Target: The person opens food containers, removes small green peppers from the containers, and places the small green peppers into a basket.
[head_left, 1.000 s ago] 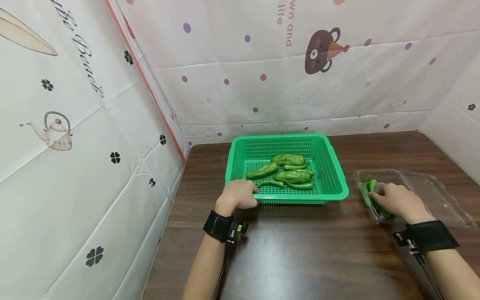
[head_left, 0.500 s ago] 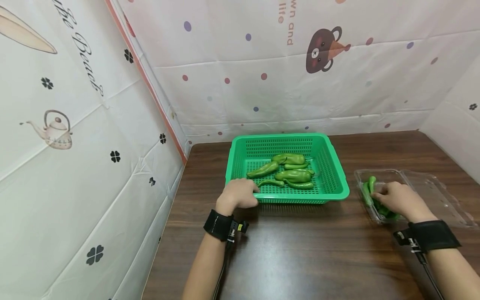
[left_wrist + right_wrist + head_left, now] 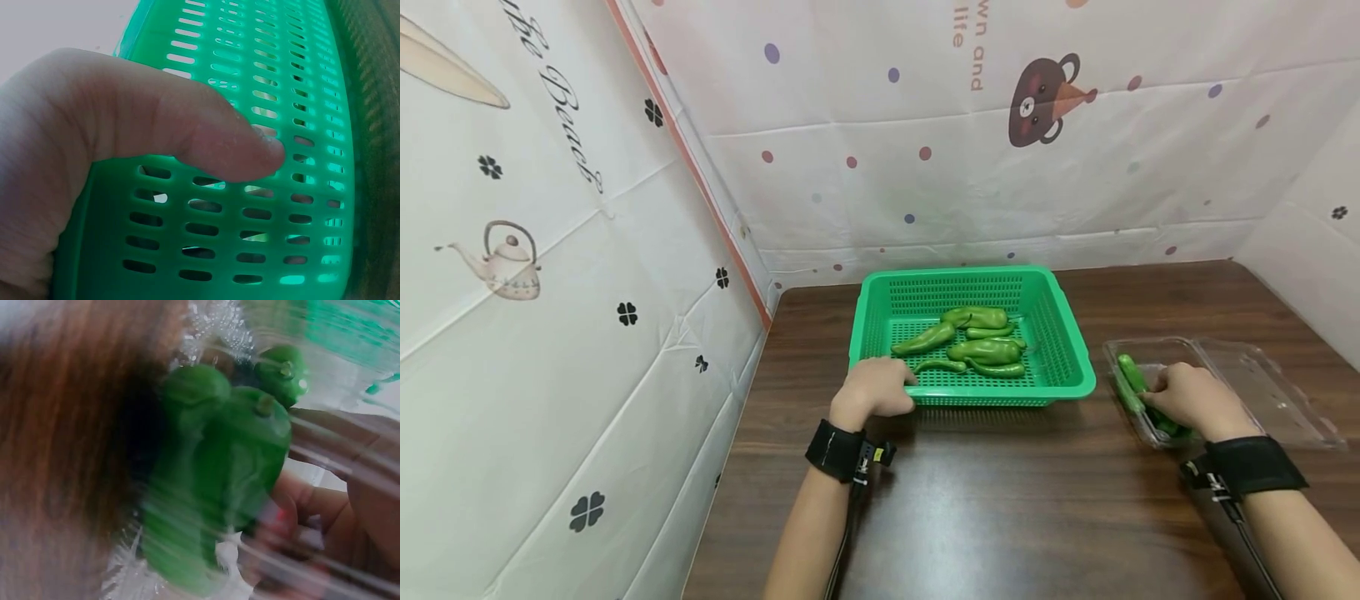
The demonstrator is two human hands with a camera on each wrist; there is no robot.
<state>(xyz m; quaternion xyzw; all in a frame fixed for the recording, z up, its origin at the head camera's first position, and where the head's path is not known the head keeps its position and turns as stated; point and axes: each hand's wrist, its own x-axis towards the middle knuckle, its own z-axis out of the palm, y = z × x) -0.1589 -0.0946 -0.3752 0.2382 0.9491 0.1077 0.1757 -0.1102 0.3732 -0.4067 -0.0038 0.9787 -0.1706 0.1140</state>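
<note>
1. At the left, the left hand [image 3: 874, 390] grips the near-left corner of the green basket [image 3: 1067, 367]. The left wrist view shows the thumb [image 3: 206, 134] pressed flat against the slotted outer wall, with the other fingers hidden over the rim.
2. Judged from this hold, the basket is being steadied on the brown table [image 3: 1000, 500]. A firm, level grip that neither lifts nor tilts the corner would serve best, so the peppers inside do not roll.
3. Inside the basket lie several green peppers [image 3: 985, 350], long and tapered with glossy skin. They are clustered near the middle of the floor, some touching, with their stems pointing various ways.
4. Right of the basket, apart from it, sits a clear plastic clamshell box [image 3: 1262, 375]. Its lid is folded open flat toward the right.
5. The right hand [image 3: 1187, 400] reaches into the box's left compartment. Its fingers are curled round a green pepper [image 3: 1129, 372], whose upper end sticks out beyond the knuckles near the box's far-left wall.
6. The right wrist view is blurred. It does show two or three peppers [image 3: 231, 462] bunched together against the crinkled plastic, smooth and bright green with short stem stubs, and fingertips [image 3: 294, 506] tucked beneath one of them.
7. For a clean lift, the grip should close round one pepper's thick middle rather than its tip. It should rise straight up, so the light box is not dragged along.
</note>
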